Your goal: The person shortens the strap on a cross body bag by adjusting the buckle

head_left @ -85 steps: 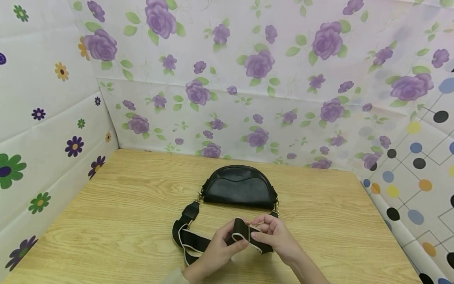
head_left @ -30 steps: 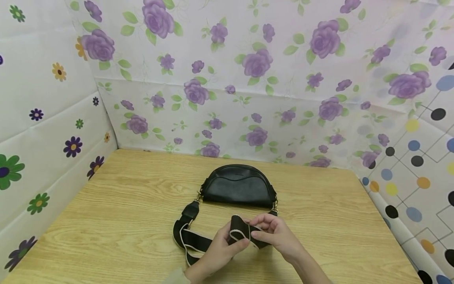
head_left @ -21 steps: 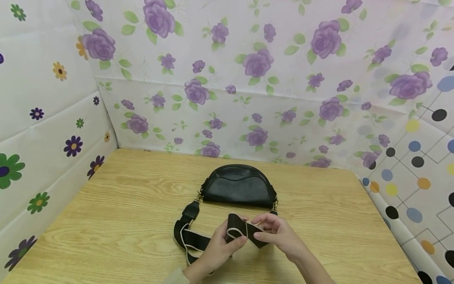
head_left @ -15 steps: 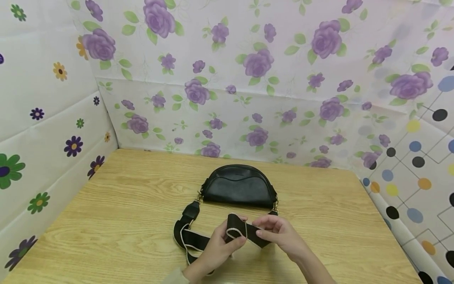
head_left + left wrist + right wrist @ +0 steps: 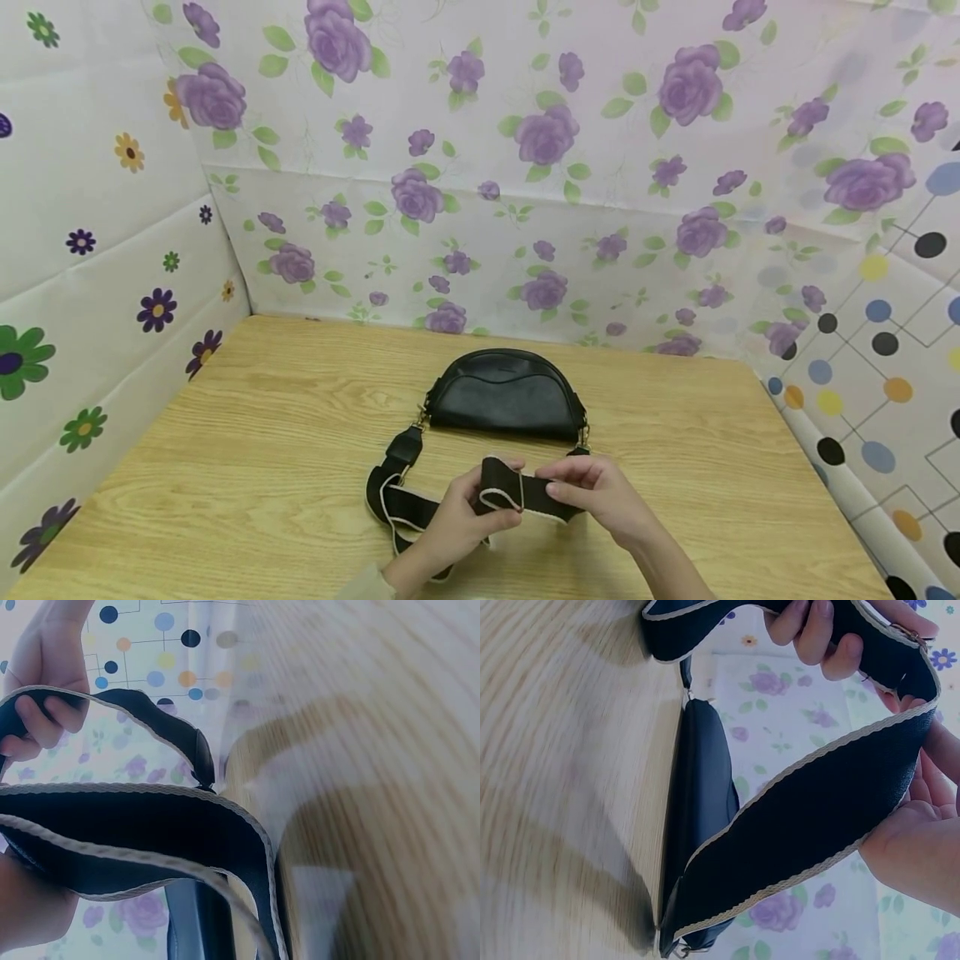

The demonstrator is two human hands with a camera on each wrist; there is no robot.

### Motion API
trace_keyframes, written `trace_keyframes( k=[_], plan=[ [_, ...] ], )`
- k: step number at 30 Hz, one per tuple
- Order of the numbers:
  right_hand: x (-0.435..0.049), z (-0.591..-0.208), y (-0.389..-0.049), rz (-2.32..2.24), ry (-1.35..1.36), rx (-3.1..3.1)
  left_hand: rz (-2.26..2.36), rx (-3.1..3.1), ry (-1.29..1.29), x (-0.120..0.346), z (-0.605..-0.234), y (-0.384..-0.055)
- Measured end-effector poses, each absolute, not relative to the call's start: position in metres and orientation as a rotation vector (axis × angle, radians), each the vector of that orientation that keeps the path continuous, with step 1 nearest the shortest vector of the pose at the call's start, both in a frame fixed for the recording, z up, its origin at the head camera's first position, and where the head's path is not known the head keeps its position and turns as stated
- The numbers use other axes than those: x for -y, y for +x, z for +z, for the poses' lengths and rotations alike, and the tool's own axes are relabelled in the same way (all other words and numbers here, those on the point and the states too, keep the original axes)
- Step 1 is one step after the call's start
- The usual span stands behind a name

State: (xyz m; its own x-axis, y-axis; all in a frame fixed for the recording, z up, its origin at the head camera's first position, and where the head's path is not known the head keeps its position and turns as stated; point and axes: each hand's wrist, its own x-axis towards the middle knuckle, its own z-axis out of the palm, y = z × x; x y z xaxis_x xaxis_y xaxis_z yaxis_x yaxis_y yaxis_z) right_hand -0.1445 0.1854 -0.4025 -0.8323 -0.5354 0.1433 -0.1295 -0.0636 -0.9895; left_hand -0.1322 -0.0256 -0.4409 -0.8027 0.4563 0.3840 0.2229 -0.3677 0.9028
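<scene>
A black half-moon handbag (image 5: pixel 510 400) lies on the table with its wide black strap (image 5: pixel 543 497) clipped to both ends. The strap has pale edging. My left hand (image 5: pixel 457 521) pinches the strap where it folds into a loop, right beside a thin metal slider (image 5: pixel 521 490). To the right of that slider, my right hand (image 5: pixel 603 500) grips the strap between thumb and fingers. The right wrist view shows a flat stretch of strap (image 5: pixel 810 802) running from my right hand (image 5: pixel 911 832) down to the bag's end.
The wood-grain table (image 5: pixel 300 417) extends on both sides of the bag. A slack length of strap (image 5: pixel 408 507) lies left of my hands, with a leather tab (image 5: pixel 405 446) near the bag's clip. Flower-patterned cloth (image 5: pixel 480 208) stands behind.
The strap loop and slider have shifted slightly left with my left hand. My right hand has slid a little right, so more strap shows between it and the slider. The bag has stayed put.
</scene>
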Motion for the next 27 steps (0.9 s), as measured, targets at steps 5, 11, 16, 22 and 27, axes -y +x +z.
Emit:
trace_keyframes(
  k=[5, 11, 16, 22, 27],
  plan=[
    [-0.183, -0.403, -0.146, -1.969, -0.707, -1.922, 2.298, -1.647, 0.890, 0.026, -0.440, -0.131],
    [-0.181, -0.402, -0.146, -1.943, -0.684, -1.950, 2.281, -1.635, 0.827, 0.025, -0.439, -0.130],
    [-0.177, -0.402, -0.145, -1.946, -0.646, -1.952, 2.263, -1.680, 0.831, 0.024, -0.439, -0.130],
    [-0.167, -0.398, -0.140, -1.975, -0.630, -1.913, 2.250, -1.757, 0.860, 0.019, -0.439, -0.128],
    [-0.166, -0.399, -0.141, -1.993, -0.596, -1.891, 2.244, -1.734, 0.799, 0.019, -0.436, -0.127]
  ],
)
